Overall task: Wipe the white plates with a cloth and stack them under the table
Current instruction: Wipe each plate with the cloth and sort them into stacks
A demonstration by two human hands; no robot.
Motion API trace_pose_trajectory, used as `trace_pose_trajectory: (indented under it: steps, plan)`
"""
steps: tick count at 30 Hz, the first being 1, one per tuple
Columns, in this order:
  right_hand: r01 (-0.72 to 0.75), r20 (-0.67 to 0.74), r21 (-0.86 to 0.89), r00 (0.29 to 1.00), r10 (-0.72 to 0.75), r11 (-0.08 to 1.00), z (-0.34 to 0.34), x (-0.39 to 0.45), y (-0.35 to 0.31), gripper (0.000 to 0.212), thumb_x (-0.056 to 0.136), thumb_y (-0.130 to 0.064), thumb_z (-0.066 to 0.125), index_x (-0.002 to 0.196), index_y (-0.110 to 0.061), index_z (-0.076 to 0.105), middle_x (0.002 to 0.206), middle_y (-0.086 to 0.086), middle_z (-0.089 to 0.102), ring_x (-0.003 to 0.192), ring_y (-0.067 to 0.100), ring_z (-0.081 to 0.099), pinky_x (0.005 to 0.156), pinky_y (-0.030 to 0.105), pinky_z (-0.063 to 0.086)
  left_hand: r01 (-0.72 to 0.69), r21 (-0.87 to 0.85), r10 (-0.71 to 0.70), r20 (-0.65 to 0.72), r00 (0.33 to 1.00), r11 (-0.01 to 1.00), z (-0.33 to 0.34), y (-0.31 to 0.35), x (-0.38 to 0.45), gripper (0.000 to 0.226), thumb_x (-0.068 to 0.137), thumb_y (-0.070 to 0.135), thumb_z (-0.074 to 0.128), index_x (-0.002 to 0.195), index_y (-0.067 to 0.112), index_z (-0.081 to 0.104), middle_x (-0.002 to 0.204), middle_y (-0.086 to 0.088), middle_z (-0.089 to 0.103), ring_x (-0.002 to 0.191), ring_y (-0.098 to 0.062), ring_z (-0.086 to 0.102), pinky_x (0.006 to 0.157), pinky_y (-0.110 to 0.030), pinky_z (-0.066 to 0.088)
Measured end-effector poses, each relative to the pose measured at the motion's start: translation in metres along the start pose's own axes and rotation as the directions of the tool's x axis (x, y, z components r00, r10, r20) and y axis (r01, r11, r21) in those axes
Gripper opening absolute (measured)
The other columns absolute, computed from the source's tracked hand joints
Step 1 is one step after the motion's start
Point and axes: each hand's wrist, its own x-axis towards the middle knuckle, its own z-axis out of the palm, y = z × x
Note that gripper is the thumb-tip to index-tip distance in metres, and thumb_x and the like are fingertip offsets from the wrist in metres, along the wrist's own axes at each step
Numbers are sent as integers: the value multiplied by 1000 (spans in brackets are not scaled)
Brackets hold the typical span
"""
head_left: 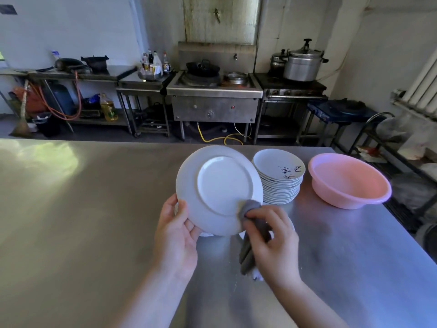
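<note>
White plate (220, 185) tilted, underside up, left hand (176, 235) gripping rim; right hand (272, 240) fingers bunch grey cloth (250, 209) against base. Wiping underway. Plate stack (280, 183) beyond right fingers on desk (94, 221) remains; under-table stacking not visible.

White plate (220, 185) tilted, underside up; grey cloth (250, 209) touching rim.

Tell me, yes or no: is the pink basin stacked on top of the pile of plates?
No, the pink basin sits on the steel table to the right of the plate stack.
</note>
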Motion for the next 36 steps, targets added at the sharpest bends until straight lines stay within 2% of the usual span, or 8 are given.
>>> trace_pose_trajectory:
  steps: [4,8,13,18,23,26,32,36]
  plan:
    - [-222,-33,-9,974,222,975,-16,33,10,31,82,-9,73,80,-36,61,89,-14,63,85,-2,58,72,8,40,2,145,-11,61,998,989,-9,4,-5,21,100,12,45,114,19,59,96,6,73,80,-8,69,74,-30,50]
    - [-306,26,-4,952,306,952,-22,64,4,19,85,-13,71,83,-31,65,94,-7,66,81,-9,56,70,8,38,-61,344,3,167,986,937,-10,5,-15,22,97,9,48,112,17,62,86,2,71,75,-12,66,67,-26,49]
    - [109,52,-76,993,-105,991,-6,66,-24,13,84,-10,70,87,-23,68,94,-16,62,92,-7,54,81,7,36,-158,468,20,286,958,870,0,5,-23,24,97,0,47,99,18,63,61,10,65,58,-3,59,55,-13,46]
    - [523,314,-55,818,-483,851,8,41,-34,12,89,-15,63,92,-13,74,99,-3,64,90,19,55,83,23,43,-144,475,-4,297,955,868,-1,8,-17,14,92,12,60,98,21,69,76,-4,72,72,-12,66,67,-23,49]
    - [214,174,-120,966,-192,969,-9,56,-10,13,83,-8,72,88,-20,73,97,-9,65,94,7,59,86,13,41,-162,525,-5,301,953,835,-7,4,-22,22,96,0,51,99,16,65,65,7,68,63,-5,63,59,-15,47]
    - [30,205,-97,979,-9,995,-23,62,-2,27,81,-6,74,85,-32,69,96,-16,66,93,-1,60,81,10,42,-164,559,-24,313,950,813,-12,5,-20,18,96,1,54,100,14,66,70,6,70,67,-4,64,59,-12,46]
    - [114,367,-101,928,-70,988,-32,55,-9,24,78,-17,80,100,-23,74,105,-16,66,103,1,57,90,7,37,-330,739,-8,413,911,587,-23,4,-7,16,87,32,49,96,31,63,89,4,73,88,-18,66,81,-33,49]
    - [166,546,-182,837,-41,969,-34,52,-3,20,80,-28,74,100,-31,70,102,-20,64,103,2,52,90,20,41,-379,821,-62,444,894,426,-23,6,-6,21,88,37,45,98,37,63,88,7,71,87,-18,65,80,-42,51]
